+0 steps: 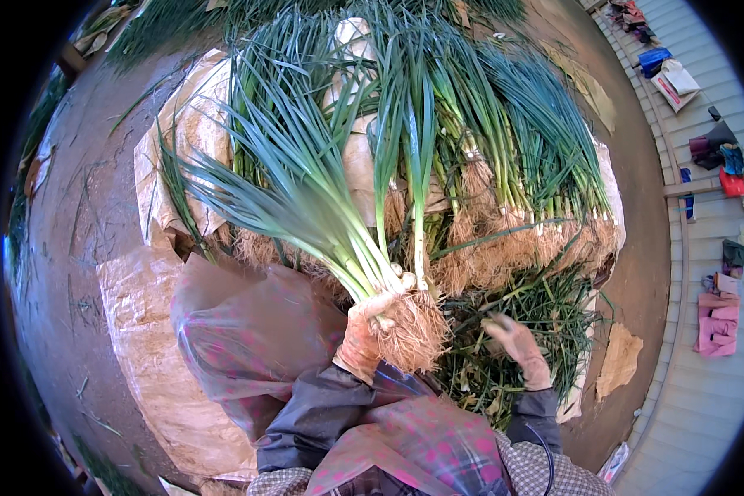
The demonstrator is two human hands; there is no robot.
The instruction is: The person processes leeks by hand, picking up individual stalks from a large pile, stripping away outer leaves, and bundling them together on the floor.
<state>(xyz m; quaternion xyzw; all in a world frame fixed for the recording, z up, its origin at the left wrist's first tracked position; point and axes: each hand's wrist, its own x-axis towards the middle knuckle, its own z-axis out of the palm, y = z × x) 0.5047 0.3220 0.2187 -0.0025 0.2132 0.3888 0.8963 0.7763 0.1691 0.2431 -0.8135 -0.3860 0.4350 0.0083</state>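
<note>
My left hand (362, 337), in a pale orange glove, is closed around the lower stems of a bunch of green onions (351, 236). Their tangled brown roots (413, 331) hang beside the glove, and the long green leaves fan away to the upper left. One more green onion (419, 240) stands against the bunch, its leaves pointing away from me. My right hand (516, 345), gloved too, hovers over a heap of stripped green leaves (558, 322) on my right. Its fingertips are blurred, so I cannot make out whether they hold anything.
Beyond my hands, several green onions (512, 149) lie in a row, roots toward me, over pale sacking (194, 107). Pink-dotted clear plastic (248, 322) covers my legs. Brown paper (619, 360) lies at right, before a corrugated wall (702, 397) with hanging clothes and bags.
</note>
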